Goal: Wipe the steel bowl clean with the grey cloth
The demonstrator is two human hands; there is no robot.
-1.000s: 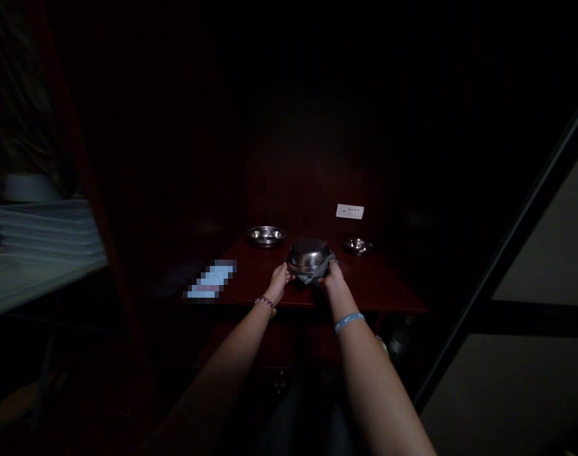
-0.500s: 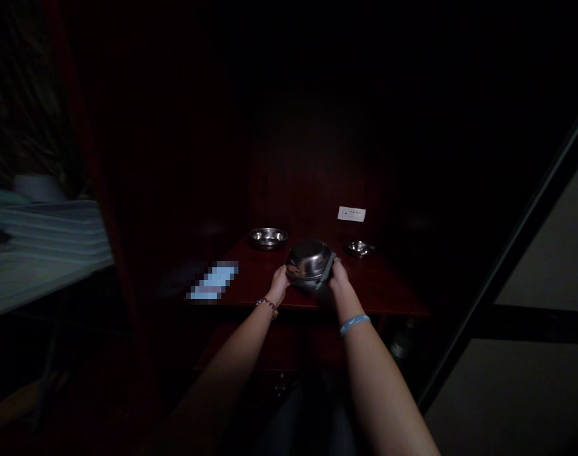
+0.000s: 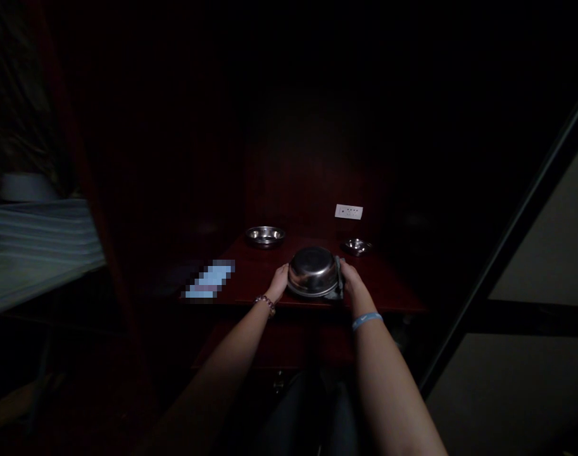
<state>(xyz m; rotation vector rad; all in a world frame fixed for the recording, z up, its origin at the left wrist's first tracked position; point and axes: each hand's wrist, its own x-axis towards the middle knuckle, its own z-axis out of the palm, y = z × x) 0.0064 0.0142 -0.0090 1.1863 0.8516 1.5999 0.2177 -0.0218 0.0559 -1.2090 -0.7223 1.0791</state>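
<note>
A shiny metal bowl (image 3: 313, 271), turned upside down, is low over the front of the dark red shelf (image 3: 255, 278); whether its rim rests on the wood I cannot tell. My left hand (image 3: 280, 281) grips the bowl's left side, with its fingertips partly hidden. On the opposite side, my right hand (image 3: 351, 277) presses a grey cloth (image 3: 339, 285) against the bowl's edge. Behind them stand two other metal dishes: a wider one (image 3: 265, 237) at the back left and a smaller one (image 3: 357, 246) at the back right.
A pixelated bright rectangle (image 3: 209, 279) lies at the shelf's left front. The back wall has a white socket plate (image 3: 349, 211). Stacked pale trays (image 3: 46, 231) stand on a table at the far left. The surroundings are very dark.
The bowl has come down and closer to the shelf's front edge, and it sits more level. My right hand has moved slightly right and down with the cloth.
</note>
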